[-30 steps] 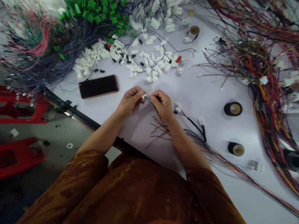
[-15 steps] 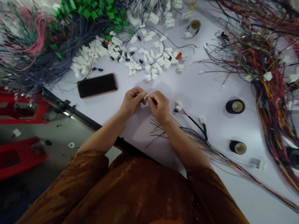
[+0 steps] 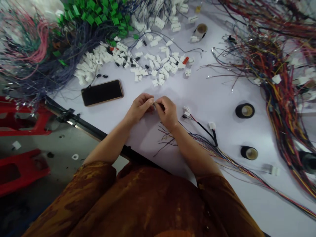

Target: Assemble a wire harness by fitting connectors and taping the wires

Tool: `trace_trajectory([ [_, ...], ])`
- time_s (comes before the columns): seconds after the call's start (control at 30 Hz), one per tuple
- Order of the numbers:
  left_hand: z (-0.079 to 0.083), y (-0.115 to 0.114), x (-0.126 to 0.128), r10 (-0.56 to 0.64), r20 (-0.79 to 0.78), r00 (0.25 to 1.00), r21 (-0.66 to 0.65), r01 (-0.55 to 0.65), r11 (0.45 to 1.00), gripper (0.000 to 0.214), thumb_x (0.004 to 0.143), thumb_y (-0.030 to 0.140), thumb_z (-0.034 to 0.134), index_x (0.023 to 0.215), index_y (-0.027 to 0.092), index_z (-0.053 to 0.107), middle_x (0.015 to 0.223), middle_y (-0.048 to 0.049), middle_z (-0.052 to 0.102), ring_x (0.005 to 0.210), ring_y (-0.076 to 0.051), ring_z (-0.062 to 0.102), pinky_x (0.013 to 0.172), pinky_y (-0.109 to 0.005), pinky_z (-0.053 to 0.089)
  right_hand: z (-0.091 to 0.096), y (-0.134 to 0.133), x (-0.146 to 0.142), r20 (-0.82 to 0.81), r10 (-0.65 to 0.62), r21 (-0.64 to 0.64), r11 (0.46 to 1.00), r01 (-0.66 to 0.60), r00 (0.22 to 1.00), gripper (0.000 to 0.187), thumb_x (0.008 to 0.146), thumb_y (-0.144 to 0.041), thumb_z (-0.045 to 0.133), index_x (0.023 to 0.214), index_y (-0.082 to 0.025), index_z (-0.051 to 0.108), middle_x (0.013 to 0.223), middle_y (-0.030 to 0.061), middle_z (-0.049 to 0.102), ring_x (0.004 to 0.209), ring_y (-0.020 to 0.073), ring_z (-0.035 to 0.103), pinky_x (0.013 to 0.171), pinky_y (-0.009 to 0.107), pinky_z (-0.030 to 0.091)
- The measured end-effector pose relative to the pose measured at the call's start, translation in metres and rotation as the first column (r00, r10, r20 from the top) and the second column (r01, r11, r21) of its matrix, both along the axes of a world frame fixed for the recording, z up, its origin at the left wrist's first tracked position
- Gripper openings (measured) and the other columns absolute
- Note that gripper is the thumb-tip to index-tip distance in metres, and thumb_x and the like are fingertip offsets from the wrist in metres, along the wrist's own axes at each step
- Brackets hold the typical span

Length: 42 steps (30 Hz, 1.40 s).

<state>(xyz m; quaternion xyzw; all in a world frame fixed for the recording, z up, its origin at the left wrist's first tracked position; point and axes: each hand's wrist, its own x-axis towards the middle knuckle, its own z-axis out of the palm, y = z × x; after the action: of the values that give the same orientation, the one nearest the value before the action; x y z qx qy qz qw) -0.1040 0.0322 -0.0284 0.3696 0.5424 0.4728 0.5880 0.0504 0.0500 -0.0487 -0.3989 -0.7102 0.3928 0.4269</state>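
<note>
My left hand (image 3: 139, 108) and my right hand (image 3: 168, 112) meet fingertip to fingertip above the white table. Both are closed in a pinch. Between them shows a tiny pale and dark piece (image 3: 154, 105), mostly hidden by the fingers and too small to name. A wire harness (image 3: 217, 148) lies beneath my right forearm, its loose wire ends (image 3: 164, 140) fanned out below that hand. White connectors (image 3: 187, 113) on one branch of the harness rest just right of my right hand. Another white connector (image 3: 212, 125) tips a second branch.
A phone (image 3: 102, 92) lies left of my hands. Loose white connectors (image 3: 158, 65) spread beyond them, with green connectors (image 3: 98, 14) behind. Tape rolls (image 3: 245, 111) stand at right beside a thick wire bundle (image 3: 274, 108). The table's dark edge (image 3: 93, 131) runs near my left arm.
My view has shifted slightly. Both hands keep their pinch at nearly the same place, with small finger movements; less of the tiny piece shows between them.
</note>
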Motion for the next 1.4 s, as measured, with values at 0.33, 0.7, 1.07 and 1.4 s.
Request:
trace_trajectory([
  [0.33, 0.010, -0.012, -0.017, 0.073, 0.283, 0.956, -0.275, 0.008, 0.961, 0.013, 0.077, 0.037, 0.079, 0.081, 0.027, 0.072, 0.055, 0.0045, 0.053, 0.046, -0.003, 0.042, 0.039, -0.017, 0.038, 0.049, -0.013, 0.029, 0.506, -0.002, 0.114, 0.991, -0.064, 0.863, 0.017, 0.101, -0.031, 0.048, 0.091, -0.023, 0.060, 0.093, 0.0015, 0.065, 0.086, 0.0161, 0.059, 0.078, 0.029, 0.045],
  [0.7, 0.005, -0.032, -0.020, 0.139, 0.132, 0.981, -0.117, -0.124, 0.985, 0.008, 0.078, 0.039, 0.073, 0.072, 0.034, 0.074, 0.061, 0.0118, 0.067, 0.054, -0.004, 0.051, 0.044, -0.019, 0.044, 0.060, -0.103, 0.331, 0.857, -0.427, -0.061, 0.474, 0.879, 0.289, 0.018, 0.073, -0.029, 0.073, 0.075, -0.019, 0.059, 0.080, 0.0049, 0.060, 0.084, 0.0221, 0.056, 0.083, 0.039, 0.043],
  [1.07, 0.019, -0.035, -0.010, 0.151, 0.113, 0.982, 0.082, -0.160, 0.984, 0.031, 0.080, 0.048, 0.076, 0.086, 0.018, 0.070, 0.072, 0.0007, 0.065, 0.058, -0.004, 0.060, 0.052, -0.013, 0.048, 0.089, -0.049, 0.115, -0.070, -0.332, -0.580, 0.781, 0.232, 0.941, 0.016, 0.083, -0.030, 0.061, 0.092, -0.022, 0.051, 0.061, -0.0084, 0.048, 0.042, 0.0054, 0.037, 0.040, 0.020, 0.025],
  [1.4, 0.023, -0.033, -0.024, 0.025, 0.032, 0.999, 0.201, -0.031, 0.979, 0.031, 0.081, 0.048, 0.074, 0.088, 0.018, 0.077, 0.092, -0.0070, 0.075, 0.059, -0.006, 0.060, 0.047, -0.015, 0.043, 0.103, -0.006, 0.004, -0.106, -0.050, -0.665, 0.746, -0.034, 0.993, 0.027, 0.089, -0.042, 0.068, 0.085, -0.021, 0.051, 0.049, -0.0071, 0.050, 0.037, 0.0059, 0.038, 0.033, 0.018, 0.027],
])
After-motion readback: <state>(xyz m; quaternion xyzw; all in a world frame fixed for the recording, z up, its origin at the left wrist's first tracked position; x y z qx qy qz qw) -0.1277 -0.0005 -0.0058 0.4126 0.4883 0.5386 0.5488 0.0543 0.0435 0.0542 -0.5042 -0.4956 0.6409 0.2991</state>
